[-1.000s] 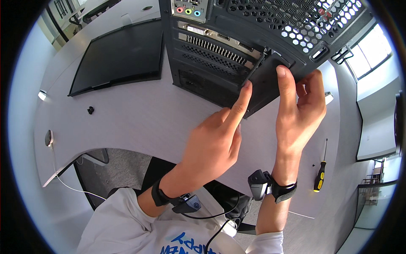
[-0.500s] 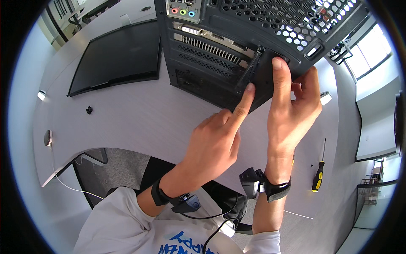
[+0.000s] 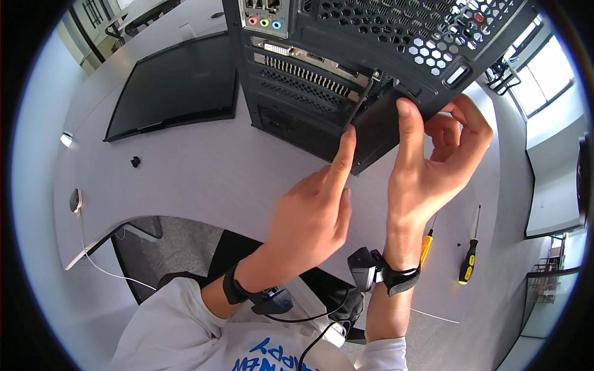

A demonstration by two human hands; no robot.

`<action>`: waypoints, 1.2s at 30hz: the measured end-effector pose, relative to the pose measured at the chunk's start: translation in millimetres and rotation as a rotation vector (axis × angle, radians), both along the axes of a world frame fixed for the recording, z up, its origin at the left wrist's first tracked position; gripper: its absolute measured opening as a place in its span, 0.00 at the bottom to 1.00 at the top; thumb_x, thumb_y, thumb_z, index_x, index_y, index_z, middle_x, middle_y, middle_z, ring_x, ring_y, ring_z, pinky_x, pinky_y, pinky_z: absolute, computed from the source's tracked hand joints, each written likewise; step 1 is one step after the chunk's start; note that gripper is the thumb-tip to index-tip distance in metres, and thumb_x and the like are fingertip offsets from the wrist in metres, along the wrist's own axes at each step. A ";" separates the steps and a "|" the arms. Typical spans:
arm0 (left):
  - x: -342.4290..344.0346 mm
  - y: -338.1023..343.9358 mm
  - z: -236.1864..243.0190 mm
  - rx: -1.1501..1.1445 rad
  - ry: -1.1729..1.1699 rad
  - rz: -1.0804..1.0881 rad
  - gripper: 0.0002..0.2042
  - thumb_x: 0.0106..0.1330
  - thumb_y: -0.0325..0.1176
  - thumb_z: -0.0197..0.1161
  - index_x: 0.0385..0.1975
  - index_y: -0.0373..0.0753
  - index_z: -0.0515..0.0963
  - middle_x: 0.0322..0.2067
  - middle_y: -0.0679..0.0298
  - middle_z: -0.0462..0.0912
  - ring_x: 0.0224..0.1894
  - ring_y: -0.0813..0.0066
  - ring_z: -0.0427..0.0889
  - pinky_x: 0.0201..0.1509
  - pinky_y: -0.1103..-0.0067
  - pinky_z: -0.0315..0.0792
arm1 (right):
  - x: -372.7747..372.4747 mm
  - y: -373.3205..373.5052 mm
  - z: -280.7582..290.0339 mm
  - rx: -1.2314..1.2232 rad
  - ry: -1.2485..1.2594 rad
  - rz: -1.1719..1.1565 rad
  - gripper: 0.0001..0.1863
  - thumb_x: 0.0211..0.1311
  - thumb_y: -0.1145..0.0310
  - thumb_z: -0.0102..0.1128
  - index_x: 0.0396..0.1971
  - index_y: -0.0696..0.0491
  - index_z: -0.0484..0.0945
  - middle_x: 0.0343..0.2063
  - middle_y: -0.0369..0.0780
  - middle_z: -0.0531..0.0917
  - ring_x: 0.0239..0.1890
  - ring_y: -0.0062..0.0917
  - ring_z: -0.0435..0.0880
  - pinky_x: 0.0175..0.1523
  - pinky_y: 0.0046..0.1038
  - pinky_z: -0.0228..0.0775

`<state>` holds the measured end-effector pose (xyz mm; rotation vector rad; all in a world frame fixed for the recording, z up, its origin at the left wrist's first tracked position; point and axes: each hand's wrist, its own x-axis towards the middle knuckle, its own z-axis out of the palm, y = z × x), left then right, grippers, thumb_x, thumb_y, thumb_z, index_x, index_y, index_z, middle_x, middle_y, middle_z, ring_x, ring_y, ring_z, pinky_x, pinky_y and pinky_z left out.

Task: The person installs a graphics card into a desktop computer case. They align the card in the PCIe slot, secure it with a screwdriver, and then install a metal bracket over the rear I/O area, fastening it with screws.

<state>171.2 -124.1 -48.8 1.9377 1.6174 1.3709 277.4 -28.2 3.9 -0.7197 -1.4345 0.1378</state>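
Observation:
A black computer case (image 3: 303,133) stands at the far side of the table, its rear panel facing me. A narrow black slot cover (image 3: 363,99) sticks out at an angle beside the expansion slots. My left hand (image 3: 309,213) points its index finger at the cover, the tip touching its lower end; its other fingers curl loosely around nothing. My right hand (image 3: 433,154) is at the case's right edge, thumb resting against the rear panel. Its other fingers bend near the side of the case, apart from the thumb; their contact with the side is partly hidden.
A black monitor (image 3: 173,86) lies flat at the left. A small black part (image 3: 135,161) is in front of it. Right of my right forearm are a black-and-yellow screwdriver (image 3: 469,260) and a yellow-handled one (image 3: 426,247). A white cable (image 3: 102,272) hangs over the left edge.
The slot cover has swung leftward, and my left index finger has moved left with it. My right hand has spread wider, its fingers shifting right, away from the thumb.

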 end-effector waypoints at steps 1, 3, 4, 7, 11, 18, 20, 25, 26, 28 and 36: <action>4.0 0.7 -1.2 0.002 -0.039 -0.006 0.40 0.66 0.19 0.57 0.78 0.37 0.47 0.24 0.59 0.78 0.26 0.60 0.81 0.37 0.70 0.77 | 0.7 0.2 -0.8 0.018 -0.017 -0.001 0.30 0.50 0.72 0.81 0.51 0.58 0.73 0.37 0.39 0.80 0.29 0.21 0.81 0.38 0.23 0.75; 8.1 2.4 -3.6 0.024 -0.090 -0.029 0.39 0.66 0.19 0.56 0.77 0.34 0.46 0.25 0.61 0.79 0.26 0.65 0.82 0.36 0.73 0.78 | 2.7 0.8 -1.4 0.023 -0.030 -0.001 0.28 0.51 0.73 0.81 0.50 0.58 0.74 0.37 0.39 0.79 0.30 0.21 0.81 0.38 0.23 0.75; 9.1 3.0 -4.5 0.026 -0.140 -0.046 0.39 0.67 0.19 0.56 0.77 0.34 0.47 0.26 0.61 0.79 0.27 0.68 0.82 0.36 0.74 0.78 | 4.1 1.0 -1.2 0.022 -0.032 -0.001 0.27 0.51 0.73 0.81 0.49 0.59 0.75 0.36 0.39 0.79 0.30 0.21 0.81 0.38 0.23 0.74; 8.7 2.2 -4.9 0.006 -0.227 -0.085 0.38 0.68 0.20 0.56 0.77 0.34 0.47 0.28 0.63 0.79 0.28 0.73 0.81 0.36 0.77 0.78 | 7.0 1.9 -0.7 0.130 -0.110 -0.081 0.25 0.50 0.75 0.80 0.47 0.59 0.76 0.37 0.39 0.80 0.31 0.21 0.81 0.38 0.22 0.74; 8.5 -1.6 -1.2 -0.055 -0.291 -0.112 0.38 0.69 0.21 0.56 0.77 0.35 0.46 0.28 0.63 0.79 0.29 0.77 0.80 0.36 0.80 0.76 | 7.3 4.4 -1.5 0.225 -0.097 -0.082 0.25 0.49 0.76 0.81 0.46 0.58 0.78 0.38 0.40 0.79 0.32 0.22 0.80 0.39 0.21 0.73; 14.6 2.4 1.7 -0.101 -0.505 -0.200 0.35 0.71 0.22 0.56 0.76 0.35 0.48 0.28 0.64 0.78 0.29 0.81 0.77 0.36 0.83 0.72 | 14.4 4.4 1.3 0.313 -0.276 -0.097 0.24 0.46 0.80 0.80 0.46 0.55 0.83 0.43 0.39 0.75 0.33 0.20 0.77 0.37 0.20 0.70; 13.3 3.2 1.7 -0.109 -0.544 -0.220 0.34 0.72 0.22 0.55 0.75 0.35 0.48 0.28 0.65 0.78 0.30 0.82 0.77 0.37 0.83 0.72 | 20.7 0.6 5.3 0.287 -0.402 -0.095 0.26 0.47 0.82 0.79 0.49 0.56 0.83 0.45 0.38 0.74 0.34 0.18 0.77 0.37 0.18 0.72; 11.1 4.0 2.3 -0.114 -0.570 -0.241 0.33 0.73 0.22 0.55 0.75 0.34 0.49 0.29 0.64 0.78 0.32 0.82 0.78 0.38 0.83 0.72 | 22.2 -11.6 8.7 0.167 -0.491 -0.145 0.33 0.40 0.79 0.82 0.53 0.46 0.86 0.41 0.34 0.69 0.33 0.17 0.72 0.38 0.21 0.70; 10.4 4.4 2.4 -0.116 -0.577 -0.248 0.33 0.73 0.22 0.55 0.75 0.35 0.49 0.29 0.64 0.78 0.32 0.82 0.78 0.38 0.83 0.72 | 23.2 -12.9 10.1 0.157 -0.516 -0.149 0.34 0.39 0.78 0.83 0.53 0.45 0.86 0.41 0.34 0.68 0.34 0.18 0.72 0.38 0.22 0.70; 9.6 5.0 2.4 -0.109 -0.592 -0.258 0.33 0.73 0.22 0.55 0.75 0.35 0.49 0.30 0.64 0.78 0.33 0.82 0.78 0.39 0.83 0.72 | 26.4 -13.2 13.5 0.178 -0.575 -0.158 0.35 0.39 0.78 0.83 0.54 0.44 0.86 0.41 0.34 0.68 0.35 0.19 0.72 0.38 0.23 0.70; 12.9 8.0 5.8 -0.076 -0.648 -0.264 0.32 0.73 0.23 0.55 0.75 0.36 0.50 0.30 0.64 0.77 0.33 0.81 0.78 0.39 0.83 0.72 | 37.9 -5.8 23.3 0.255 -0.685 -0.126 0.34 0.37 0.76 0.84 0.52 0.42 0.87 0.43 0.35 0.67 0.36 0.20 0.71 0.38 0.22 0.69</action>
